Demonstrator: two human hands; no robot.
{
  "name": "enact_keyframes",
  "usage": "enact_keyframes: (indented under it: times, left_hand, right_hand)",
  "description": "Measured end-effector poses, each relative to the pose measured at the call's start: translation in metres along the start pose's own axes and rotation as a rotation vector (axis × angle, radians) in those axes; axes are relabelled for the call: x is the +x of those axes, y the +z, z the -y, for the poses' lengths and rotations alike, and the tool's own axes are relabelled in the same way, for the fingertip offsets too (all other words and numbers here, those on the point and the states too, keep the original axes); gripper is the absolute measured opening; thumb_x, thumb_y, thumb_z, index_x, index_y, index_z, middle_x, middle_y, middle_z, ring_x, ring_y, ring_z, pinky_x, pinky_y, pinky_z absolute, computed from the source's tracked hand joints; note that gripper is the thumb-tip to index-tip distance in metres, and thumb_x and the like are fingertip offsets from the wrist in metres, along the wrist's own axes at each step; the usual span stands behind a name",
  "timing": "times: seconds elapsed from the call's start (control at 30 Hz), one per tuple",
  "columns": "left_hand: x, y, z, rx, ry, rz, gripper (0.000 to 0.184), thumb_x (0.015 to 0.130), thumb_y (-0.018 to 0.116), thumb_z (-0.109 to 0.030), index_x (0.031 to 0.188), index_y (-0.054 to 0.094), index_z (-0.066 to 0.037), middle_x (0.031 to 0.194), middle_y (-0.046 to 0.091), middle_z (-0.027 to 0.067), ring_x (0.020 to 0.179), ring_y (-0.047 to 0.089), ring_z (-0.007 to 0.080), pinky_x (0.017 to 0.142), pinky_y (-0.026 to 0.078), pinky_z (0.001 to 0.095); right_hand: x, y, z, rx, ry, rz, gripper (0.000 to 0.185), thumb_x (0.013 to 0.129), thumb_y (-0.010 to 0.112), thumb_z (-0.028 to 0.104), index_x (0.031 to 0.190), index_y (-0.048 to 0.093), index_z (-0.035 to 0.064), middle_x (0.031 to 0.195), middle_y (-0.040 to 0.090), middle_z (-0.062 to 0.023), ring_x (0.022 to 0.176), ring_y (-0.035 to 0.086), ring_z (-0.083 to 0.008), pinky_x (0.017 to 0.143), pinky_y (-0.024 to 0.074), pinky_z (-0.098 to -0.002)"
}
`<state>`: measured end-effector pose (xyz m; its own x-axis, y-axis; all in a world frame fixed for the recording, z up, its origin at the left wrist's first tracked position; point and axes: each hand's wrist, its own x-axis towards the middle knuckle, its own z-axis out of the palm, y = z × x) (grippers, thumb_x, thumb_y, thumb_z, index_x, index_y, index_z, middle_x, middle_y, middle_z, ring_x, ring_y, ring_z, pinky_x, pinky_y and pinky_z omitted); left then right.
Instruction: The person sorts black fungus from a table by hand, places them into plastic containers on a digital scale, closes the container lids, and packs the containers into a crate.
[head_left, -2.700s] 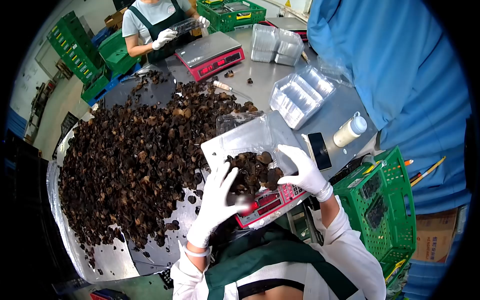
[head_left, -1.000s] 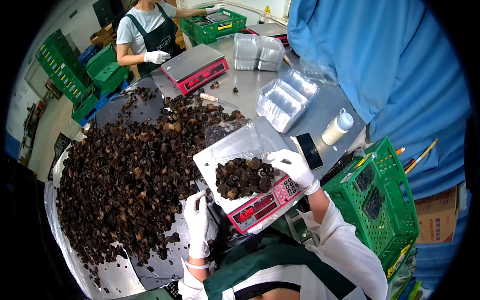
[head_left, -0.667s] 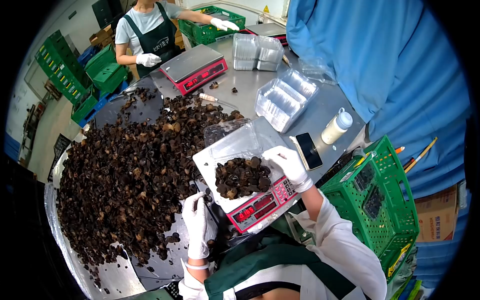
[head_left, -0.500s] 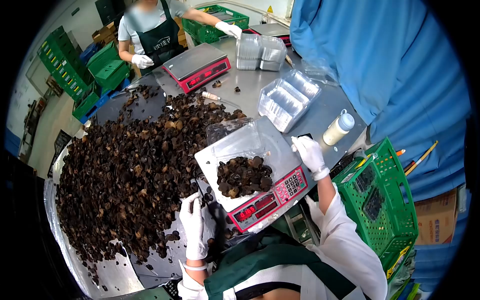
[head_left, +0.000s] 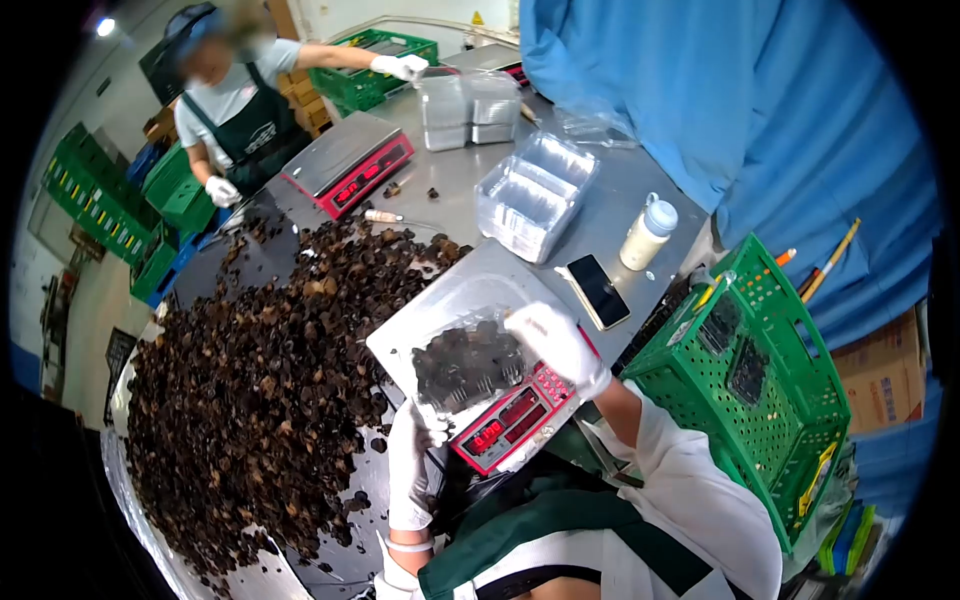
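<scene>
A clear plastic box (head_left: 462,368) of dark, curled pieces that look like dried fungus sits on the pan of a red-edged digital scale (head_left: 410,335). Its lid lies over the pieces. At the box's near left corner, my left hand (head_left: 408,470), white-gloved, has its fingers curled against the edge. My right hand (head_left: 560,345), also gloved, is over the right side of the box and touches it or hovers just above; motion smears its fingers. Red digits glow on the scale's display (head_left: 500,420). A large heap of the dark pieces (head_left: 260,410) spreads to the left.
Stacked clear boxes (head_left: 535,195), a bottle (head_left: 648,232) and a phone (head_left: 598,290) are beyond the scale. A green crate (head_left: 690,400) with filled boxes stands at right. Across the table, a co-worker (head_left: 250,125) touches another box stack (head_left: 468,108) near a second scale (head_left: 345,160).
The lid has come down over the dark pieces. My right hand has moved left from beside the phone onto the box area; my left hand has come to the box's corner. The view has shifted.
</scene>
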<state>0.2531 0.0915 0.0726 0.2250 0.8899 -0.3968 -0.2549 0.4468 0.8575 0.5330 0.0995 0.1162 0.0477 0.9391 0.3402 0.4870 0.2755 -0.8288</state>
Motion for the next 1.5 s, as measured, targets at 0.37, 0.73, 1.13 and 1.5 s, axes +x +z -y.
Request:
enact_keyframes:
  times: [0.37,0.73,1.13,1.5]
  left_hand:
    - [-0.013,0.045,-0.023,0.152,0.209,0.078,0.033,0.093,0.053,-0.014,0.124,0.049,-0.005,0.095,0.06,0.0096,0.077,0.056,0.0158,0.073,0.045,0.0289]
    - [-0.008,0.199,-0.004,0.527,0.441,0.858,0.031,0.089,0.052,0.0,0.12,0.05,-0.002,0.112,0.059,0.0132,0.104,0.058,0.0221,0.097,0.042,0.0336]
    - [-0.019,0.314,0.051,0.973,1.551,1.107,0.022,0.091,0.059,-0.025,0.105,0.065,-0.009,0.102,0.066,0.0064,0.098,0.061,0.0243,0.104,0.033,0.0477]
    - [-0.018,0.31,0.056,1.083,1.545,1.098,0.024,0.091,0.057,-0.029,0.105,0.065,-0.01,0.103,0.066,0.0041,0.096,0.061,0.0229,0.103,0.033,0.0463]
  right_hand:
    - [-0.061,0.036,-0.026,0.698,0.518,-0.013,0.017,0.097,0.047,0.014,0.082,0.051,0.0061,0.066,0.049,0.0021,0.059,0.048,-0.0065,0.052,0.0406,-0.0215]
    - [-0.167,-0.228,0.124,0.056,0.152,-0.839,0.017,0.096,0.053,0.013,0.107,0.058,0.0019,0.106,0.06,-0.0063,0.087,0.058,-0.01,0.074,0.0502,-0.0264]
    - [-0.439,-0.374,-0.042,-0.772,1.084,-1.126,0.016,0.087,0.06,0.023,0.09,0.059,0.0076,0.079,0.064,-0.0137,0.075,0.063,-0.0294,0.07,0.0494,-0.0378]
    - [-0.447,-0.345,-0.084,-0.514,1.793,-0.854,0.089,0.082,0.063,0.045,0.149,0.018,0.0086,0.121,0.06,-0.0206,0.111,0.06,-0.0323,0.093,0.0459,-0.041]
